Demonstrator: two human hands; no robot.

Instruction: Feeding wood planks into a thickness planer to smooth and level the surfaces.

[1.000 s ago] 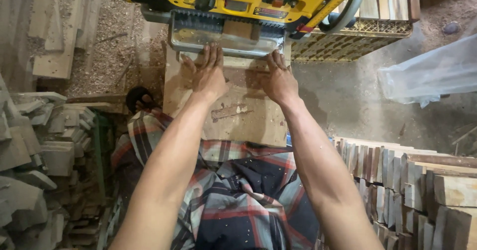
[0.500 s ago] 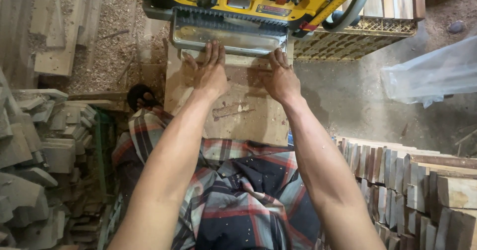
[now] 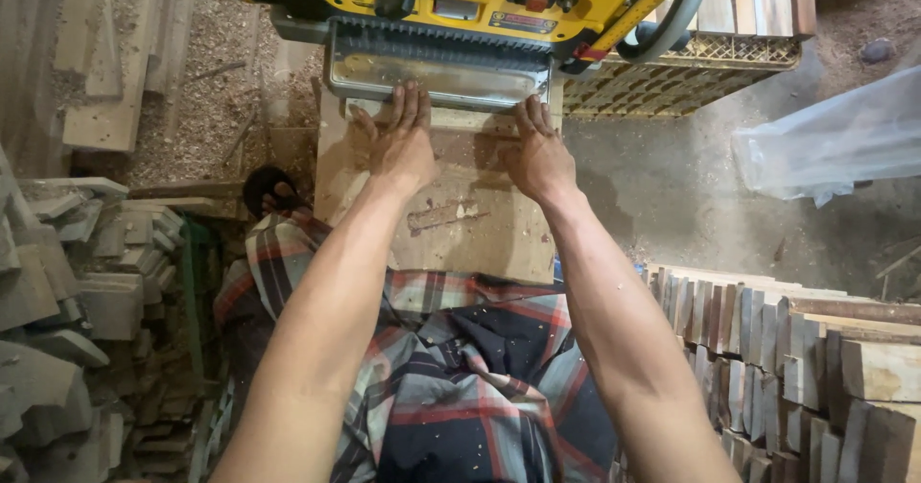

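Yellow planer (image 3: 460, 3) cut off at top edge; board's (image 3: 460, 224) far end under it.

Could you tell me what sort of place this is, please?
Most likely a woodworking shop: a yellow planer stands ahead, sawdust covers the floor, and stacked wood pieces lie beside the person, whose hands rest on a board.

The big planing machine (image 3: 451, 3) is yellow and black with a grey metal table; the flat wooden board (image 3: 460, 214) is pale brown; the checked cloth (image 3: 460, 387) shows red, dark blue and white
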